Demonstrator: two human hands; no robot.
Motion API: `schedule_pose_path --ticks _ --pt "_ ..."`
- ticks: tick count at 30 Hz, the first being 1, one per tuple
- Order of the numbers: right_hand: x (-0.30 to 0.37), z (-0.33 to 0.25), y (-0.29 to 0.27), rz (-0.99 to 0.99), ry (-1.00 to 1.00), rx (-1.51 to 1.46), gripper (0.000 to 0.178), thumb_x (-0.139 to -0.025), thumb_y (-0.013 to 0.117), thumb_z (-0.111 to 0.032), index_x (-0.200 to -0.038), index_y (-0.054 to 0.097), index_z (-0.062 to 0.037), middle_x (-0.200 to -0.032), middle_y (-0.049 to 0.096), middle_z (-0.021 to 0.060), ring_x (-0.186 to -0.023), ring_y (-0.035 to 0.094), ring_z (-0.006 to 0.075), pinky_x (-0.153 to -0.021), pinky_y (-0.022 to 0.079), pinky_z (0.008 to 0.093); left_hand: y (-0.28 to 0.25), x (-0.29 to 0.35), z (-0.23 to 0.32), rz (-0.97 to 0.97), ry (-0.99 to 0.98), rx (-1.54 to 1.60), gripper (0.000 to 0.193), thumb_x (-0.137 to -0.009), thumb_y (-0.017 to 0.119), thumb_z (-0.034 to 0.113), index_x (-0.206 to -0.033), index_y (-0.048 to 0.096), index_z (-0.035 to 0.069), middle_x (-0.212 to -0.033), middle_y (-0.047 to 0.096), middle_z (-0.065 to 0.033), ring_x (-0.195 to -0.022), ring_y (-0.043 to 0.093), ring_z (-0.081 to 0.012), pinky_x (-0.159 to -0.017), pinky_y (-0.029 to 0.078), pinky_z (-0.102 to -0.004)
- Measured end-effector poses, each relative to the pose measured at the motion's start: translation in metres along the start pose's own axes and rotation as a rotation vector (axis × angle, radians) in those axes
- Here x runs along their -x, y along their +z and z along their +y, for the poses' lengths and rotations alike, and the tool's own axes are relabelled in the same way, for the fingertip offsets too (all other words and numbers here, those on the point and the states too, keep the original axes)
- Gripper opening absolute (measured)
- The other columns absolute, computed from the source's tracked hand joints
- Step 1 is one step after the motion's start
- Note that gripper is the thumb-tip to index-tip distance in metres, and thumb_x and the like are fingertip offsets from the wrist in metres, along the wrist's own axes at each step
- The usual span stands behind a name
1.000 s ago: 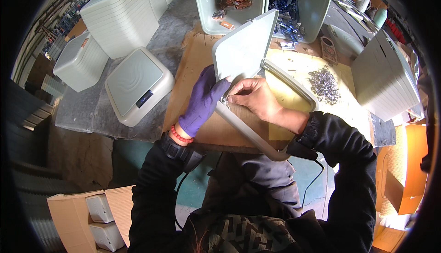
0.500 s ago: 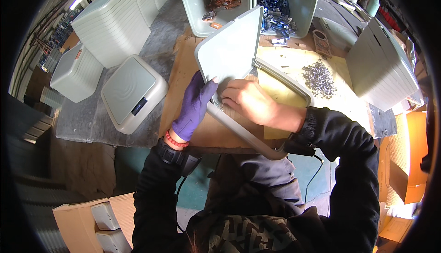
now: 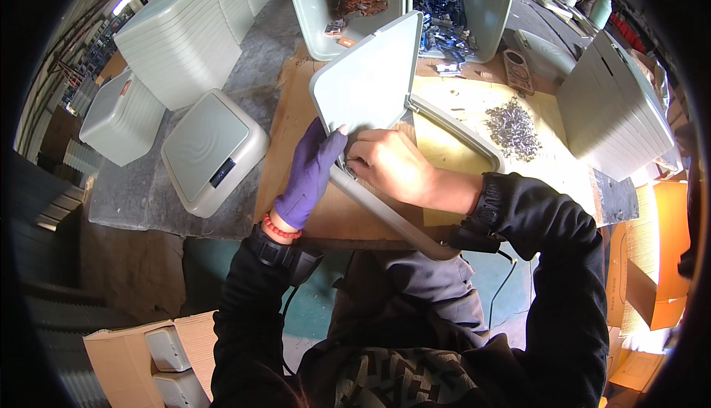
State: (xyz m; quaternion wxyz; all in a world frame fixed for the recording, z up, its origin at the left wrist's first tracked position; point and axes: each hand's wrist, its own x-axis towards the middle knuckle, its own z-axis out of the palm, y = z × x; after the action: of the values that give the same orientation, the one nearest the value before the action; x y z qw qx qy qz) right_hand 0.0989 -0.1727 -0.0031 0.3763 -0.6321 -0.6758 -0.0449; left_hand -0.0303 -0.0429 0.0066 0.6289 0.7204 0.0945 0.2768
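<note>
On the table, two pale bins lie well back from the near edge, and before them a grey frame reaches the near edge with one corner, its hinged flap standing raised. The left hand, in a purple glove, is closed on the flap's lower corner, thumb on the inner face. The bare right hand has its fingers bent together at the frame's left corner, whatever they pinch being hidden, and small metal pieces lie heaped toward the table's right edge.
</note>
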Motion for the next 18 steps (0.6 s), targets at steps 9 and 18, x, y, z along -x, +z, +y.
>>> schedule_pose_path --ticks 9,18 --pt "-0.005 -0.011 0.002 -0.157 0.122 0.113 0.017 -0.079 0.073 -0.009 -0.086 0.061 -0.0002 -0.079 0.068 0.0149 -0.074 0.069 0.0383 -0.068 0.056 0.0444 -0.002 0.000 0.002 0.096 -0.060 -0.026 0.036 -0.106 0.058 0.026 -0.127 0.060 -0.004 -0.110 0.064 -0.0033 -0.101 0.055 -0.0121 -0.088 0.046 -0.0295" --pt "-0.003 0.016 -0.090 -0.217 0.443 0.198 0.043 -0.084 0.077 -0.029 -0.106 0.061 0.0033 -0.088 0.072 0.0248 -0.086 0.073 0.0405 -0.078 0.059 0.0477 0.000 0.002 -0.013 -0.143 0.219 -0.493 0.037 -0.094 0.075 0.020 -0.122 0.066 -0.003 -0.111 0.069 -0.0213 -0.100 0.069 -0.0324 -0.084 0.052 -0.0406"
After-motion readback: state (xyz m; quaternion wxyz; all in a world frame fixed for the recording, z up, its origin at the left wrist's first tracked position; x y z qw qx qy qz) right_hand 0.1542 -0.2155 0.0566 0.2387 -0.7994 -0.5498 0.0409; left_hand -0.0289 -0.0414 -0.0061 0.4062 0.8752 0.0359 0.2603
